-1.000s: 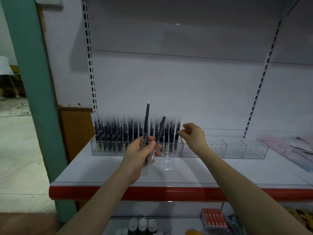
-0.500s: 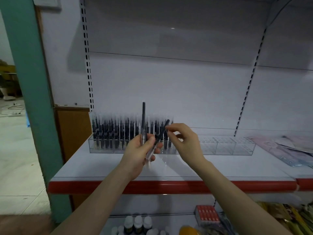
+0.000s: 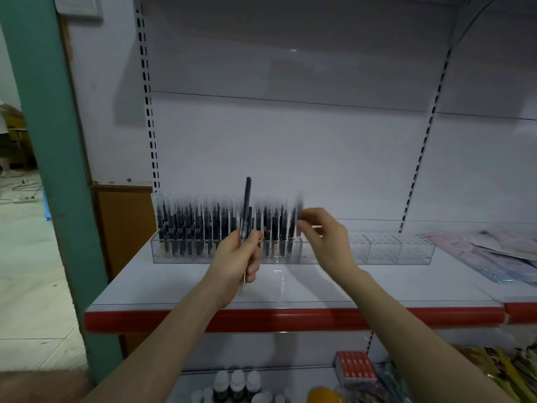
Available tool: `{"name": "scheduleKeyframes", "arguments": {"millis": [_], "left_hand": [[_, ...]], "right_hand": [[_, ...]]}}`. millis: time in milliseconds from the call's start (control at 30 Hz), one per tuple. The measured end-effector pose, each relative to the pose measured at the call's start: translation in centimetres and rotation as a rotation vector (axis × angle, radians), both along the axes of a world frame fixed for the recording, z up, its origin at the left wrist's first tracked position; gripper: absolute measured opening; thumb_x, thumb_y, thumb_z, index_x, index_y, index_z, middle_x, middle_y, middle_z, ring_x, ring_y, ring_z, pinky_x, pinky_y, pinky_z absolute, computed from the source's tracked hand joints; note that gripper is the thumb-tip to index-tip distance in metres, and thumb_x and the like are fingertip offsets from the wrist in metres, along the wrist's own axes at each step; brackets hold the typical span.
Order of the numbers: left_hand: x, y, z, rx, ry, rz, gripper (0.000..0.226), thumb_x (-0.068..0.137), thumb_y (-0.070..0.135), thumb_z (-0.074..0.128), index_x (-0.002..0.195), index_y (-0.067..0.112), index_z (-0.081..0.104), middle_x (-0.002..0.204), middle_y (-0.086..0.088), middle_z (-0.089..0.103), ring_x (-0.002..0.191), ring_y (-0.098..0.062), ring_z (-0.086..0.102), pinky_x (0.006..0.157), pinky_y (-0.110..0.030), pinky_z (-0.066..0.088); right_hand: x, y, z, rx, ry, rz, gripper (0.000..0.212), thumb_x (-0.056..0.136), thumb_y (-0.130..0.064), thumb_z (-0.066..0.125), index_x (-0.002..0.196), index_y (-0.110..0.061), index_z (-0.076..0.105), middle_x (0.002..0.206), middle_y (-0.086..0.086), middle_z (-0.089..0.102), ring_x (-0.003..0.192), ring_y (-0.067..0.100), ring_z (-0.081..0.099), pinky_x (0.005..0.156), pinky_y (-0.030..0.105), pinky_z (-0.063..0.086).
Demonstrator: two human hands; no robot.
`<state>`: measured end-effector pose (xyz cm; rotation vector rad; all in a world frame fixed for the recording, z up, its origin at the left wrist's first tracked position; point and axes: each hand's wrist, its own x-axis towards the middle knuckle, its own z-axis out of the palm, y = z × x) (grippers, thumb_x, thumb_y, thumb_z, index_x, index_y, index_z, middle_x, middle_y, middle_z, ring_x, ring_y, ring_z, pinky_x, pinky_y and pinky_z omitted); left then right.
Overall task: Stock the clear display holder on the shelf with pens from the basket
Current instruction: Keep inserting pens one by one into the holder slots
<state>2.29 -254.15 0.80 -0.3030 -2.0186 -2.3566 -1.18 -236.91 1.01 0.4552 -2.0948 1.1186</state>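
Note:
A long clear display holder (image 3: 401,251) stands on the white shelf (image 3: 290,289). Its left half is packed with upright black pens (image 3: 197,225); its right compartments hold nothing. My left hand (image 3: 235,257) grips one black pen (image 3: 247,199) upright in front of the filled part. My right hand (image 3: 325,237) pinches a second pen (image 3: 299,210), blurred and upright, at the right end of the row of stocked pens, just above the holder. The basket is out of view.
A green pillar (image 3: 49,141) rises at the left. Flat printed packets (image 3: 499,254) lie on the shelf's right end. The shelf has a red front edge (image 3: 290,318). Below it are small bottles (image 3: 236,385), a red box (image 3: 356,366) and coloured packets.
My right hand took the slanted pen out of my left hand and carried it right and up to the end of the pen row. My left hand now holds a single pen.

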Motion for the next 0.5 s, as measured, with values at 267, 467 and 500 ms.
{"name": "scheduleKeyframes", "arguments": {"millis": [267, 467, 500], "left_hand": [[-1.0, -0.5, -0.7, -0.024, -0.034, 0.033, 0.039, 0.097, 0.043, 0.033, 0.095, 0.01, 0.053, 0.046, 0.006, 0.029, 0.037, -0.008, 0.019, 0.039, -0.019, 0.016], [-1.6, -0.7, -0.8, 0.051, -0.061, 0.014, 0.031, 0.1, 0.033, 0.033, 0.091, 0.011, 0.055, 0.05, 0.002, 0.041, 0.038, -0.01, 0.034, 0.04, -0.02, 0.029], [-1.6, -0.7, -0.9, 0.037, -0.043, 0.024, 0.026, 0.099, 0.029, 0.037, 0.091, 0.011, 0.054, 0.054, 0.001, 0.043, 0.04, -0.011, 0.037, 0.041, -0.021, 0.032]], "right_hand": [[-3.5, 1.8, 2.2, -0.275, -0.247, -0.121, 0.022, 0.091, -0.012, 0.054, 0.113, -0.015, 0.049, 0.092, 0.011, 0.066, 0.084, 0.023, 0.062, 0.068, 0.029, 0.051], [-4.8, 0.8, 2.1, -0.186, -0.293, -0.122, 0.022, 0.093, -0.018, 0.049, 0.113, -0.01, 0.053, 0.092, 0.01, 0.065, 0.085, 0.026, 0.064, 0.063, 0.027, 0.048], [-4.9, 0.7, 2.1, -0.177, -0.294, -0.121, 0.021, 0.093, -0.018, 0.049, 0.113, -0.01, 0.053, 0.092, 0.01, 0.064, 0.084, 0.026, 0.064, 0.064, 0.028, 0.048]]}}
